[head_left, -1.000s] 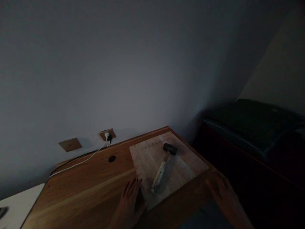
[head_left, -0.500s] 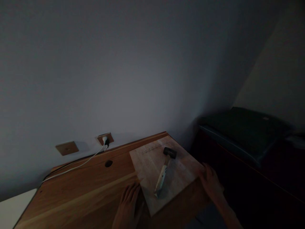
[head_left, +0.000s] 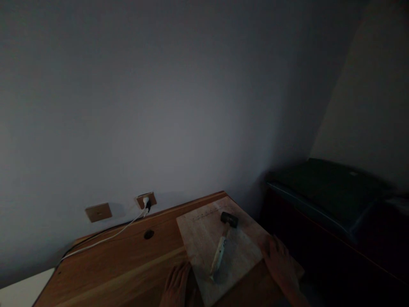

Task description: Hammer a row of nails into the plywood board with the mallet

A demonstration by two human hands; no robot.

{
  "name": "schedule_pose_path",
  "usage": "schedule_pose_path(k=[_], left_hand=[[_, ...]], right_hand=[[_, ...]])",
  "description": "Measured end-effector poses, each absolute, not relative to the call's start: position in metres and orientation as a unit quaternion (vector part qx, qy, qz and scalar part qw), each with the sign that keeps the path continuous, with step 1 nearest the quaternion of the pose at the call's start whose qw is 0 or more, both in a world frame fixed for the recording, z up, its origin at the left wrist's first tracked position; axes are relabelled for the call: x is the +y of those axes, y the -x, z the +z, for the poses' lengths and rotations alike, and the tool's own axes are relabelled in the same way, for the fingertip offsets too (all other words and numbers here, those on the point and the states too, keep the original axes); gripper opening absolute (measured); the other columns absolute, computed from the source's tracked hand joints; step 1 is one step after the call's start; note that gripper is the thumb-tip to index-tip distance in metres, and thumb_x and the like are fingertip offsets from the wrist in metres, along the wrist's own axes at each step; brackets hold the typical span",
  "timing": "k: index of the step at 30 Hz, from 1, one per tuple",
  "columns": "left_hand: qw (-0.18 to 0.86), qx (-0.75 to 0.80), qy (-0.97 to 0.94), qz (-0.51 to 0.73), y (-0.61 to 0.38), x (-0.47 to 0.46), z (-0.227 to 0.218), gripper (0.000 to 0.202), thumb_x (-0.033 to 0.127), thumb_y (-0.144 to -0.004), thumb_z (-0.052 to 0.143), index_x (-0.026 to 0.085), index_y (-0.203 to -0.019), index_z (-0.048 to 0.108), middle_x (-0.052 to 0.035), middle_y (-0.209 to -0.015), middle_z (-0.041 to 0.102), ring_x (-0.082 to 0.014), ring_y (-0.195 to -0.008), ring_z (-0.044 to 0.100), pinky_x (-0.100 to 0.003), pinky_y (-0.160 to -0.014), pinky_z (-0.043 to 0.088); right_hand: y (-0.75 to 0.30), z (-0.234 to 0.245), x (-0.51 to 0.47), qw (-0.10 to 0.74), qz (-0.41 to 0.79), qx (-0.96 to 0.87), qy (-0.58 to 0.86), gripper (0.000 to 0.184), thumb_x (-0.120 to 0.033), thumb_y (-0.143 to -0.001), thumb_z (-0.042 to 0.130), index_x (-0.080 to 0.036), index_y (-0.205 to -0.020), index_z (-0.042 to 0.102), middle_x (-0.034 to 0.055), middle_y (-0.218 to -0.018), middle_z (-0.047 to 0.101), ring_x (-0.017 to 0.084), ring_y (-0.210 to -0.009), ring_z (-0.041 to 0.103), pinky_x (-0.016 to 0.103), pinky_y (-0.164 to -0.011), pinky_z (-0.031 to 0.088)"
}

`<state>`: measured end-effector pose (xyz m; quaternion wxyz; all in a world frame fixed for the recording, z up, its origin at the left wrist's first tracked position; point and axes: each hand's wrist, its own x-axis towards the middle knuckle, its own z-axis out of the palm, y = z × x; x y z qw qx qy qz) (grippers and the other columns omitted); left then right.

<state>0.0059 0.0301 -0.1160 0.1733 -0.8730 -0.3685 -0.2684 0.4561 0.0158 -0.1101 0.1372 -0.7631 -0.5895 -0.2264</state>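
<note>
A square, pale wooden board (head_left: 198, 238) lies askew on the wooden table. On top of it rests a hammer with a dark head (head_left: 229, 219) and a light, worn handle (head_left: 219, 255), its head toward the wall. My left hand (head_left: 175, 285) lies flat by the board's left edge, fingers stretched out and holding nothing. At the right corner of the board, my right hand (head_left: 278, 262) grips the edge, partly hiding that corner. Neither hand touches the hammer.
The table (head_left: 121, 260) stands against a grey wall with a socket (head_left: 146, 201) and a second wall plate (head_left: 99, 212). A white cable (head_left: 105, 241) runs along the back. A dark green cushion-like bundle (head_left: 326, 187) lies at right.
The view has tilted up a little, so everything sits lower in the picture. My right hand has shifted slightly over the board's corner. The hammer stays on the board.
</note>
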Motion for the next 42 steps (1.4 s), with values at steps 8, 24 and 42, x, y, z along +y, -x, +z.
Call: schedule_pose_path(k=[8,24,42], left_hand=[[0.179,-0.364,0.866,-0.293,-0.007,0.027,-0.108,0.062,0.026,-0.093,0.057,0.02,-0.153,0.044,-0.0089,-0.137,0.069,-0.025,-0.121,0.069,-0.037,-0.099,0.06],[0.058,-0.439,0.86,-0.255,-0.013,0.005,-0.081,0.053,0.024,-0.096,0.058,0.026,-0.149,0.051,-0.007,-0.144,0.064,-0.0266,-0.132,0.063,-0.043,-0.109,0.057],[0.024,-0.459,0.846,-0.271,-0.019,-0.001,-0.071,0.047,0.021,-0.096,0.054,0.021,-0.143,0.057,-0.0089,-0.14,0.067,-0.0255,-0.13,0.063,-0.045,-0.11,0.056]], right_hand=[[-0.443,-0.101,0.013,0.21,-0.168,-0.535,0.801,0.053,-0.039,-0.102,0.035,-0.006,-0.135,0.06,0.0309,-0.154,0.043,0.042,-0.137,0.05,0.054,-0.098,0.051],[-0.442,-0.087,0.007,0.222,-0.176,-0.577,0.766,0.051,-0.049,-0.1,0.042,-0.015,-0.132,0.063,0.026,-0.142,0.056,0.043,-0.134,0.054,0.058,-0.099,0.05],[-0.434,-0.079,0.011,0.246,-0.164,-0.53,0.795,0.066,-0.051,-0.105,0.025,-0.002,-0.136,0.058,0.0302,-0.148,0.05,0.041,-0.126,0.059,0.052,-0.097,0.051]])
